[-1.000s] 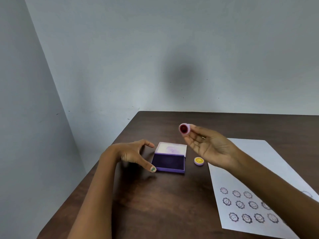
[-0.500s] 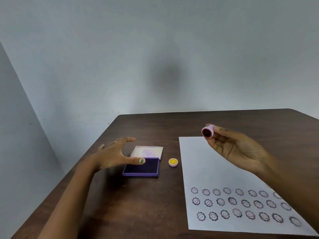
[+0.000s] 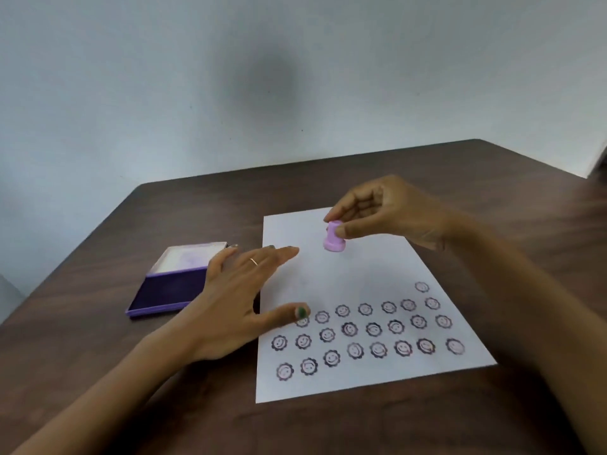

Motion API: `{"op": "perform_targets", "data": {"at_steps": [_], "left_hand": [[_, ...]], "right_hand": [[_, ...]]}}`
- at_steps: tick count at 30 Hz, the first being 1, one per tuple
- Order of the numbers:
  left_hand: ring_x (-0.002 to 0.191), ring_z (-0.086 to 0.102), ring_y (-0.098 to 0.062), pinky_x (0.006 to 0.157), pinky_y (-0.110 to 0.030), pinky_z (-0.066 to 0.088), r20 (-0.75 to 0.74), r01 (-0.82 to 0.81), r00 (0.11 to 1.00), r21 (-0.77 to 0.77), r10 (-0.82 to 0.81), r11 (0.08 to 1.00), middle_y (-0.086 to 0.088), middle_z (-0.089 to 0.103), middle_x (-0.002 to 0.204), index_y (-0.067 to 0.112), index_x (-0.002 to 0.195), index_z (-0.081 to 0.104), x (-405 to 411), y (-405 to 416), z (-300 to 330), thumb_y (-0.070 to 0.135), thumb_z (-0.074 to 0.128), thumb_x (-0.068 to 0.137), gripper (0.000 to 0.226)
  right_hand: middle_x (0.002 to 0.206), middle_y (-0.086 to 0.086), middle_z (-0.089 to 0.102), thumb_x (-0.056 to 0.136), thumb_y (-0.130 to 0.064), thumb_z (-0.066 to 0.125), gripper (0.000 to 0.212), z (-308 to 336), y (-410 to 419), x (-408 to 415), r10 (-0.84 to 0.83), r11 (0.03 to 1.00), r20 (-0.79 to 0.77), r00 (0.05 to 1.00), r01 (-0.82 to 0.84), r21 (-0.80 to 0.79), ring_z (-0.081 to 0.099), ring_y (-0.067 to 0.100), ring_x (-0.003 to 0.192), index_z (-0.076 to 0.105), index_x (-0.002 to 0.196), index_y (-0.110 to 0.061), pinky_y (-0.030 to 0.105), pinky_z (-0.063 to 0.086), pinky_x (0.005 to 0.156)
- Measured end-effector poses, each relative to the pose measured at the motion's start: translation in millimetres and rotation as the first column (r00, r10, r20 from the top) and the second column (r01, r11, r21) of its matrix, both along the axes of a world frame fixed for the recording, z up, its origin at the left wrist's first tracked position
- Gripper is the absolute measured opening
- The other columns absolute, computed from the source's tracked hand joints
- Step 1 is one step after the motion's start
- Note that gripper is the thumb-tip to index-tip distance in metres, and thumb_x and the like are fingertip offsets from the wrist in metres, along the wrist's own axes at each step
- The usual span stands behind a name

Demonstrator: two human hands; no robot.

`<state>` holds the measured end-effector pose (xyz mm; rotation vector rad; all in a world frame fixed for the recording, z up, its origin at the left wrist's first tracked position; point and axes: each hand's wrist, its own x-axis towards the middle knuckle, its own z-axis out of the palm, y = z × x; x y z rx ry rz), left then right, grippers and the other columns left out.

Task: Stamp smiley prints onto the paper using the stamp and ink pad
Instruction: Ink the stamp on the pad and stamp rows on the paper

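Now stamp (image 3: pixel 334 237) in right hand (image 3: pixel 387 211)

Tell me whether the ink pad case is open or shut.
Open. The ink pad case has its pale lid raised behind the exposed dark purple pad, partly hidden by the left hand.

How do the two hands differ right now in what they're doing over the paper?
The right hand pinches the lilac stamp between thumb and fingertips, while the left hand holds nothing. The right hand's fingers are curled; the left hand's fingers are spread flat. The right hand is over the blank upper part of the paper; the left hand is at the paper's left edge, partly covering the ink pad. Both are above the table, palms facing down.
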<state>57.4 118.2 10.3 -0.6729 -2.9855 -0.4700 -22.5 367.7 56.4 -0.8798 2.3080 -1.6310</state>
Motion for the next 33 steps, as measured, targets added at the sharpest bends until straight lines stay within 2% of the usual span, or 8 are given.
{"op": "perform_targets", "data": {"at_steps": [4, 8, 13, 17, 21, 26, 30, 33], "left_hand": [[0.134, -0.021, 0.012, 0.105, -0.026, -0.031, 0.066, 0.023, 0.998, -0.188, -0.011, 0.982, 0.031, -0.009, 0.147, 0.052, 0.142, -0.006, 1, -1, -5, 0.091, 0.018, 0.062, 0.092], [0.12, -0.035, 0.018, 0.096, -0.023, -0.038, 0.121, 0.023, 0.993, -0.255, 0.009, 0.967, 0.041, -0.022, 0.134, 0.056, 0.139, -0.01, -2, -8, 2, 0.094, 0.018, 0.058, 0.093], [0.127, -0.032, 0.006, 0.105, -0.037, -0.029, 0.17, 0.017, 0.985, -0.324, 0.04, 0.946, 0.037, -0.022, 0.136, 0.06, 0.133, -0.018, -3, -22, 8, 0.096, 0.015, 0.052, 0.094], [0.118, -0.038, 0.007, 0.102, -0.036, -0.03, 0.191, 0.027, 0.981, -0.351, 0.043, 0.936, 0.04, -0.03, 0.124, 0.062, 0.126, -0.022, -2, -25, 10, 0.096, 0.014, 0.053, 0.088], [0.124, -0.033, 0.004, 0.103, -0.038, -0.028, 0.197, 0.033, 0.98, -0.347, 0.039, 0.937, 0.034, -0.022, 0.135, 0.059, 0.128, -0.02, -2, -27, 10, 0.094, 0.018, 0.055, 0.089], [0.126, -0.031, 0.005, 0.105, -0.038, -0.027, 0.208, 0.031, 0.977, -0.348, 0.045, 0.937, 0.032, -0.019, 0.139, 0.058, 0.131, -0.018, -2, -28, 11, 0.093, 0.02, 0.056, 0.091], [0.125, -0.031, 0.006, 0.105, -0.037, -0.026, 0.211, 0.026, 0.976, -0.338, 0.049, 0.941, 0.034, -0.019, 0.138, 0.06, 0.128, -0.02, -3, -27, 12, 0.097, 0.012, 0.052, 0.091], [0.124, -0.032, 0.007, 0.106, -0.036, -0.026, 0.211, 0.026, 0.976, -0.347, 0.051, 0.938, 0.035, -0.02, 0.138, 0.061, 0.125, -0.023, -2, -26, 11, 0.097, 0.012, 0.047, 0.093]], "right_hand": [[0.093, 0.014, 0.074, 0.073, -0.007, 0.075, 0.022, 1, -2, 3, 0.015, 0.999, -0.023, 1.0, -0.014, 0.048, 0.069, 0.011, 0.079, 0.072, 0.095, -0.007, 0.016, 0.053, 0.071], [0.095, 0.014, 0.074, 0.074, -0.007, 0.074, 0.022, 2, 1, 5, 0.009, 0.999, -0.032, 0.999, -0.008, 0.044, 0.069, 0.012, 0.082, 0.071, 0.097, -0.007, 0.018, 0.055, 0.075], [0.093, 0.011, 0.075, 0.075, -0.007, 0.073, 0.022, 4, 5, 8, -0.016, 1.0, -0.035, 0.999, 0.016, 0.015, 0.069, 0.014, 0.084, 0.072, 0.096, -0.009, 0.018, 0.054, 0.075], [0.094, 0.002, 0.076, 0.072, -0.016, 0.075, 0.024, 0, 18, 19, -0.06, 0.998, -0.052, 0.997, 0.059, -0.013, 0.071, 0.012, 0.087, 0.073, 0.096, -0.014, 0.015, 0.052, 0.075], [0.092, -0.002, 0.076, 0.071, -0.018, 0.076, 0.022, -12, 34, 35, -0.11, 0.994, -0.07, 0.991, 0.108, -0.035, 0.071, 0.013, 0.088, 0.074, 0.093, -0.018, 0.013, 0.052, 0.075], [0.092, 0.0, 0.076, 0.068, -0.016, 0.076, 0.025, -23, 43, 50, -0.121, 0.992, -0.077, 0.99, 0.117, -0.048, 0.071, 0.015, 0.088, 0.074, 0.093, -0.016, 0.015, 0.053, 0.075], [0.093, -0.001, 0.076, 0.072, -0.008, 0.075, 0.022, -24, 43, 50, -0.106, 0.994, -0.091, 0.99, 0.107, 0.001, 0.071, 0.015, 0.088, 0.074, 0.092, -0.017, 0.018, 0.054, 0.079], [0.093, -0.003, 0.076, 0.069, -0.018, 0.076, 0.023, -25, 43, 50, -0.093, 0.995, -0.094, 0.991, 0.095, 0.019, 0.071, 0.014, 0.087, 0.074, 0.092, -0.02, 0.018, 0.055, 0.079]]}}
